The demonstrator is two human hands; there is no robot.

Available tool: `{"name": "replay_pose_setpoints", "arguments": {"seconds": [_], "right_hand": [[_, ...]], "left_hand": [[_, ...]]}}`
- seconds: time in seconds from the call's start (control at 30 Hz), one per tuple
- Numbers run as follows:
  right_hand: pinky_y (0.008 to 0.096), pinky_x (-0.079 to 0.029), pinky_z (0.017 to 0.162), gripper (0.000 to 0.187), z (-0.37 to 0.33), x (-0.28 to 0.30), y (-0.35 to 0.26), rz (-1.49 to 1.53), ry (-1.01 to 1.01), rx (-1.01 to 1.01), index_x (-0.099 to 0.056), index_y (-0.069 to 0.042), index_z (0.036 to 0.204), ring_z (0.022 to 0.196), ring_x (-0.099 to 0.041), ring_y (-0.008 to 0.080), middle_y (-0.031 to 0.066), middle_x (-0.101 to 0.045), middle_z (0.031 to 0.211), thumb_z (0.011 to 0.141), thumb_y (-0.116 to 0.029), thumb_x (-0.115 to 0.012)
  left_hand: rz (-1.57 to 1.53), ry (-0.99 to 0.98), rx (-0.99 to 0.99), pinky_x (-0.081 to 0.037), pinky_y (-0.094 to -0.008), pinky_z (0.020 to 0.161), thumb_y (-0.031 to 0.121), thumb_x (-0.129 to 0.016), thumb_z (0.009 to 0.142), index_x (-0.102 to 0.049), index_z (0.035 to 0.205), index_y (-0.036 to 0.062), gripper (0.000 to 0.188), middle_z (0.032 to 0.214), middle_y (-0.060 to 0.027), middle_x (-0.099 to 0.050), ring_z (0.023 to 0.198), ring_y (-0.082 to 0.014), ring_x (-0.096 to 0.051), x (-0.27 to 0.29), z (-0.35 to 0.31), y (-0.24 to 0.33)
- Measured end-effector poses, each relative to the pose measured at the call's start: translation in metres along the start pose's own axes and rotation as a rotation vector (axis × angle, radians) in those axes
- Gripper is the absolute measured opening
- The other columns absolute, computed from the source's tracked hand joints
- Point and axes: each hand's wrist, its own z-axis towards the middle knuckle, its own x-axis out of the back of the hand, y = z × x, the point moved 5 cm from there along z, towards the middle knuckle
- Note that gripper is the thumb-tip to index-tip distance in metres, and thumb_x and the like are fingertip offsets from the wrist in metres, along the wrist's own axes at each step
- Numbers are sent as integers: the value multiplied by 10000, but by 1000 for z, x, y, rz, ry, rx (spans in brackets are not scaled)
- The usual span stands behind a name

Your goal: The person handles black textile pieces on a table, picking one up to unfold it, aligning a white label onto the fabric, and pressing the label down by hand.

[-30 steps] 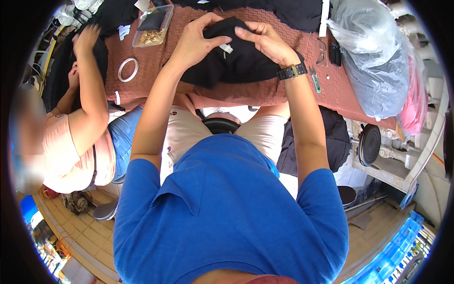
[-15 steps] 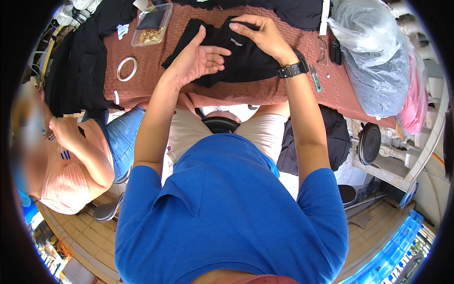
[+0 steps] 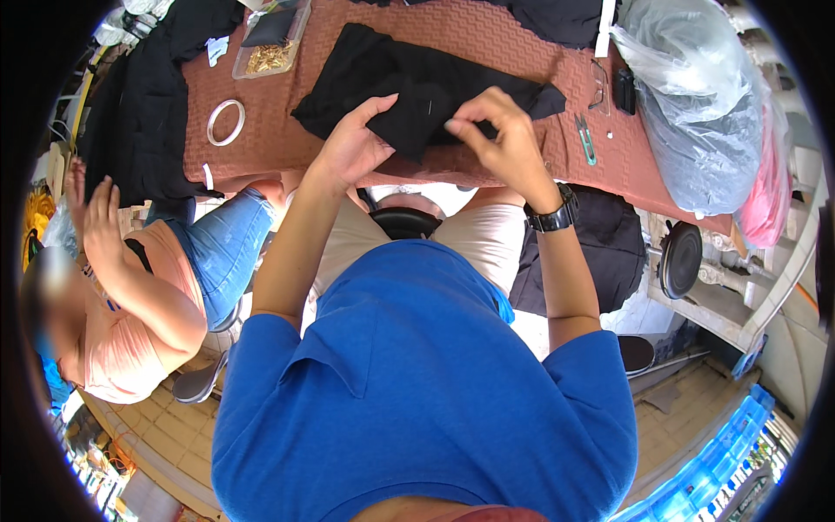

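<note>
A black garment (image 3: 487, 78) lies bunched on the table in front of me. My left hand (image 3: 355, 150) is at its near edge, thumb raised and fingers curled, with a fold of the fabric between them. On the right, my right hand (image 3: 500, 139) hovers over the near part of the garment, thumb and forefinger pinched together. Whatever is in that pinch is too small to make out. A thin pale sliver (image 3: 430, 108) shows on the black fabric between my hands. A dark watch sits on my right wrist.
The table wears a brown cloth (image 3: 252, 113). On it are a clear box of small gold pieces (image 3: 269, 57), a white ring (image 3: 226, 123), green thread snips (image 3: 584, 139) and eyeglasses (image 3: 600, 85). A plastic bag (image 3: 691, 113) bulges at right; a seated person (image 3: 156, 296) is at left.
Both hands have come nearer to me; the right has left the garment's far edge. The garment has shifted and its white label no longer shows. My left fingers have curled into the fabric.
</note>
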Motion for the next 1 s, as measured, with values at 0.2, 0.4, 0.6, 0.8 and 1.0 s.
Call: {"name": "replay_pose_setpoints", "arguments": {"seconds": [0.2,0.4,0.6,0.8,1.0], "right_hand": [[311,-497,704,215,6,-3,-17,-5,165,30,-716,-31,972,810,-608,215,82,-601,929,772,44,-746],[316,-504,699,140,12,-3,-14,-55,210,148,-689,-17,953,802,-613,206,82,-599,902,828,44,-702],[300,-565,648,45,23,-1,-54,354,340,59,-572,13,988,734,-697,185,129,-696,939,960,41,-553],[327,-496,646,18,15,-59,-140,376,159,404,-581,-36,926,772,-629,220,58,-589,881,911,-30,-576],[356,-498,647,108,0,-95,-180,577,-7,446,-570,-22,927,771,-611,242,80,-559,875,830,-39,-615]], "left_hand": [[-41,-67,-91,-499,-330,974,210,-531,1010,-612,1203,3,295,1157,-70,-683,1088,-175,-644,-21,-4,-9],[56,7,-137,-483,-332,999,210,-546,1003,-595,1199,-44,324,1176,-101,-663,1098,-192,-635,-23,-5,-10],[-29,-181,-102,-501,-399,997,200,-520,984,-562,1218,-47,343,1181,-112,-656,1117,-229,-627,-23,2,-17],[167,48,-230,-540,-331,861,70,-695,877,-631,1093,35,228,1029,-72,-681,971,-176,-659,-37,7,-24],[248,206,-370,-539,-317,858,53,-776,840,-640,1085,46,280,1050,-65,-684,982,-170,-664,-31,11,-28]]}}
